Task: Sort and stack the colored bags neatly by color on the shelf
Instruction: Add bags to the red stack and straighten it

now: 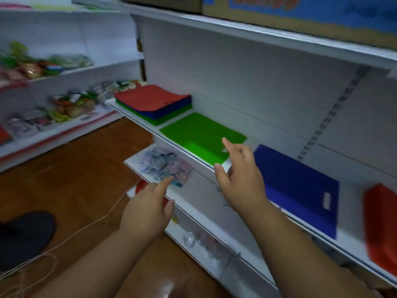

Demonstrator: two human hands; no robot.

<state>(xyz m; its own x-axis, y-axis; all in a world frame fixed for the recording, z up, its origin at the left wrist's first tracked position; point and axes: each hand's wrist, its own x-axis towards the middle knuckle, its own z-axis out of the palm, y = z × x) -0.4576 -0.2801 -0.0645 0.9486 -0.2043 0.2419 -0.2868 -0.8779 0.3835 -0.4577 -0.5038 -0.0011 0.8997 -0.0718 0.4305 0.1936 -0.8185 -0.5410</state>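
Head view. Left hand (148, 208): fingers relaxed, index extended forward, holding nothing, held in front of the lower shelf edge. Right hand (240, 179): fingers loosely spread, index raised, holding nothing, held at the front edge of the white shelf (277, 145).

Green bag (202, 137): flat on the shelf, just beyond and left of the right hand; long axis running from front edge toward back wall, handle cutout at the end near the right fingertips.

Blue bag (298, 188): flat, immediately right of the right hand, long axis parallel to the shelf front, cutout at the right end.

Red bag (382, 226): far right, partly cut off by the frame.

Mixed stack (153, 104): well beyond the left hand; red over blue over green.
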